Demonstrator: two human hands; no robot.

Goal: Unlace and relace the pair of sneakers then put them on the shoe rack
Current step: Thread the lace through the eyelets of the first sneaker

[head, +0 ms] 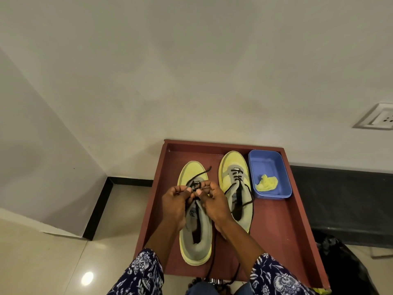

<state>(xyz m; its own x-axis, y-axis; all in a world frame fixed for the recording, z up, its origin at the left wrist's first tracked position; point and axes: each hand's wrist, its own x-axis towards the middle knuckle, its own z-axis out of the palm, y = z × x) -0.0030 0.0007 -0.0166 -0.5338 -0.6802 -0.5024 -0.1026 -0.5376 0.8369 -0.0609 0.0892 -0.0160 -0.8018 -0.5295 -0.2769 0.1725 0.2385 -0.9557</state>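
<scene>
Both hands work over the left sneaker (194,231), which lies near the left edge of the red-brown tray (282,231); the left hand (175,204) and right hand (213,202) each pinch the black lace (196,176) at the lower eyelets, fingers curled together; the right sneaker (235,184) sits just beside it, partly laced, next to the blue tub (269,160) at the far right corner; likely risks: a skipped eyelet, uneven ends, or the slack end hanging off the near edge snagging.
</scene>
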